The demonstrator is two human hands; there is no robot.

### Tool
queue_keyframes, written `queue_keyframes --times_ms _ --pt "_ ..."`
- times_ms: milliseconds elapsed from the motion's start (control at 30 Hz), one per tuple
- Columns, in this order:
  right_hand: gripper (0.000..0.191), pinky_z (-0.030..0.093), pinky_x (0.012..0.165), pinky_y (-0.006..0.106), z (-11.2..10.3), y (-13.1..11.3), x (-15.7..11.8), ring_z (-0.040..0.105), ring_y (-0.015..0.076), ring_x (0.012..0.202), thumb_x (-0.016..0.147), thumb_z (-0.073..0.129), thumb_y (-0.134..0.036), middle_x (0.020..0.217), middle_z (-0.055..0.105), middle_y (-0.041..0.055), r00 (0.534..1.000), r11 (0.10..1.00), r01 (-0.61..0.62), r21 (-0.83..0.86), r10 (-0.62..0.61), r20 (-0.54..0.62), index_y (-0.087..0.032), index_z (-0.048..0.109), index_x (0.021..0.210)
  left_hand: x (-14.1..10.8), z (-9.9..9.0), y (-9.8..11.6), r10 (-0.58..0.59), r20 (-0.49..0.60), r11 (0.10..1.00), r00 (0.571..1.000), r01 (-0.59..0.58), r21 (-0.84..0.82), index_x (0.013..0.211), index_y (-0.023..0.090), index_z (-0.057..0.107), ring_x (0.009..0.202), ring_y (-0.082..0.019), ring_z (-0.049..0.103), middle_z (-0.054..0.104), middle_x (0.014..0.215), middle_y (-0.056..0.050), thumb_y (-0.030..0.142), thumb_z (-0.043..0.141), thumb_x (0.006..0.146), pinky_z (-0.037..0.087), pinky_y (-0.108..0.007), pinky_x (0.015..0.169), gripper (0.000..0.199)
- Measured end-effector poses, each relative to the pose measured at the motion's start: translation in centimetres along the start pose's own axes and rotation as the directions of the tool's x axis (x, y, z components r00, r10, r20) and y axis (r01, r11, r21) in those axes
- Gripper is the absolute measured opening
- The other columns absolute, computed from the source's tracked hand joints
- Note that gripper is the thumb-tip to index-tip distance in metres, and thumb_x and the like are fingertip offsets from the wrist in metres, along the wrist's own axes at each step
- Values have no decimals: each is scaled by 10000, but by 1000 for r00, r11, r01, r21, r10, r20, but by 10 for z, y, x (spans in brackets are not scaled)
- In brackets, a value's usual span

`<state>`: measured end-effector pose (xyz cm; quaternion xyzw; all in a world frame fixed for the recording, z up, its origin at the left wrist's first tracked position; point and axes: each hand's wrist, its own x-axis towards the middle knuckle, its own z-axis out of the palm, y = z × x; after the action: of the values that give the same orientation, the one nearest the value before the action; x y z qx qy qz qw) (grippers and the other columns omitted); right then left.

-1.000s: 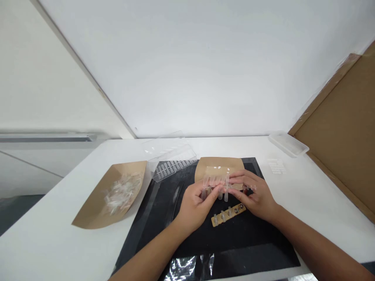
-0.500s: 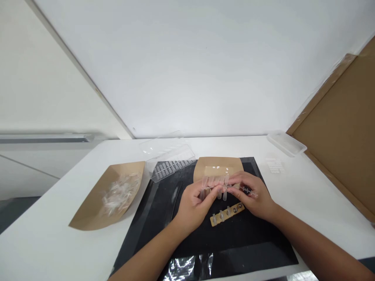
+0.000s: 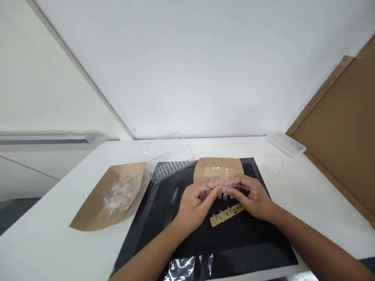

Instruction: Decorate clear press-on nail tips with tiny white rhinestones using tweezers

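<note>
Kraft paper (image 3: 88,214) curves across the left of the white tabletop (image 3: 43,230), carrying a loose heap of clear false nail tips (image 3: 120,195). Just right of it, a clear plastic case (image 3: 172,156) lies near the back edge with a row of tips showing inside, its front corner over the far edge of a black mat (image 3: 146,230). Above the mat, the left hand (image 3: 195,207) closes in a narrow grip, thumb and fingers pinching the left part of a clear strip of nail tips (image 3: 222,187). That strip spans the hands, its tips pointing down, in front of a second kraft paper sheet (image 3: 218,168). The right hand (image 3: 253,197) pinches the strip's other end in an equally narrow grip. Below the hands, a wooden stick (image 3: 227,215) lies on the mat with tips standing on it. Farther right on the tabletop sit a shallow clear tray (image 3: 285,143) and a small sheet of white tabs (image 3: 274,166), with brown cardboard (image 3: 331,132) beyond.
</note>
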<state>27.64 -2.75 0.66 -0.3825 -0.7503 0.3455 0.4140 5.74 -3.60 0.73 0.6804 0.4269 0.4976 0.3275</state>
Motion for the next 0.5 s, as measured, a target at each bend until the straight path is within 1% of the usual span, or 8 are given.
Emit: queue_keyframes --times_ms 100,167,267,367,500 --pt "182 565 699 280 1 -1 -1 699 161 768 1007 677 -394 913 738 35 997 996 -76 51 75 27 -230 727 1067 1 0 1 33 -6 999 999 -33 -3 949 191 832 806 -203 771 832 906 -43 272 712 947 588 -278 765 144" --pt "190 551 673 275 1 0 -2 686 157 752 994 692 -398 920 731 33 995 993 -97 73 95 26 -233 719 1084 2 0 1 49 -23 999 999 -49 3 950 199 834 818 -204 774 833 919 -39 257 713 946 592 -281 783 134" --pt "196 524 649 270 2 1 -2 655 150 743 973 720 -387 947 724 30 997 994 -82 68 81 5 -246 716 1109 1 -1 0 50 -54 999 997 -49 16 946 216 836 850 -206 778 836 943 -30 252 710 951 595 -280 803 131" --pt "188 517 665 271 2 2 -2 641 145 754 970 723 -362 973 720 23 999 998 -50 47 50 -10 -267 719 1131 0 -1 -3 32 -61 999 998 -31 25 982 227 835 871 -206 780 837 967 -25 264 707 961 596 -281 814 135" --pt "215 514 657 267 2 -1 -3 623 135 730 965 729 -356 935 698 10 998 995 -57 78 60 -27 -272 711 1163 1 -2 -2 53 -66 996 996 -49 68 979 218 824 854 -199 771 830 959 -30 263 700 968 588 -275 787 132"
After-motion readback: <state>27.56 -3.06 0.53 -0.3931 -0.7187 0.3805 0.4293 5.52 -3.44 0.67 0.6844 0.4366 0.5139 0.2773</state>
